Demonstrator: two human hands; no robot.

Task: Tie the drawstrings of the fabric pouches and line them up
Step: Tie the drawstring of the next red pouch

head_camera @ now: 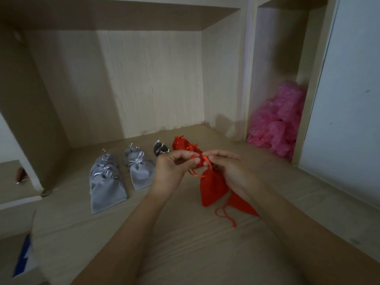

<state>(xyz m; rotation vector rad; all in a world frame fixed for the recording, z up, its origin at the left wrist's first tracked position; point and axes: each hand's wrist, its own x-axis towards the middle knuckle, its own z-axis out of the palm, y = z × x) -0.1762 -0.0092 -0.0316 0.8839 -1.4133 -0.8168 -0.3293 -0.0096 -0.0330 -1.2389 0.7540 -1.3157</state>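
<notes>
My left fingers (194, 159) pinch one end of the red drawstring (197, 174), thumb pressed against the forefinger, and my right fingers (206, 162) pinch the other end just beside them, so the two fingertips nearly touch above the neck of the red pouch (212, 188). A loop of the string hangs slack below my left hand (174, 171). The pouch hangs from the string under my right hand (234, 173), its lower end resting on the desk (185, 243). A second red pouch (241, 204) lies flat on the desk under my right wrist, its string (224, 214) loose and untied. Further back, a row of tied red pouches (181, 145) runs away from me, with tied dark pouches (160, 150) to its left, then two rows of tied grey pouches (141, 171), the leftmost (107, 182) longest. Pink plastic bags (277, 122) fill the narrow compartment on the right.
</notes>
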